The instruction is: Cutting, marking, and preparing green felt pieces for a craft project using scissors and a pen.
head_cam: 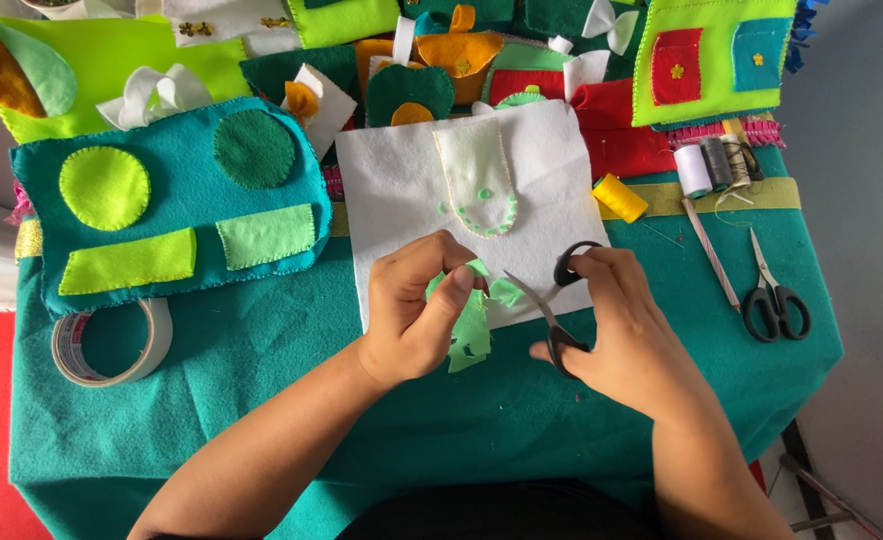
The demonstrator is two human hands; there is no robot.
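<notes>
My left hand [419, 305] pinches a scrap of light green felt [471, 330] with holes cut in it. My right hand [616, 320] grips black-handled scissors [559, 305], blades pointing left toward the scrap's upper edge. Both hands hover over the lower edge of a white felt square [401, 175] with a white pocket shape [476, 175] sewn on it, dotted with small green pieces. A small green offcut [506, 292] lies beside the blades.
A teal felt panel [176, 205] with green shapes lies left, a tape roll [111, 345] below it. Thread spools [619, 197] [693, 170], a stick [711, 253] and a second pair of scissors [773, 295] sit right. Felt pieces crowd the back. The teal tablecloth [261, 400] covers the table.
</notes>
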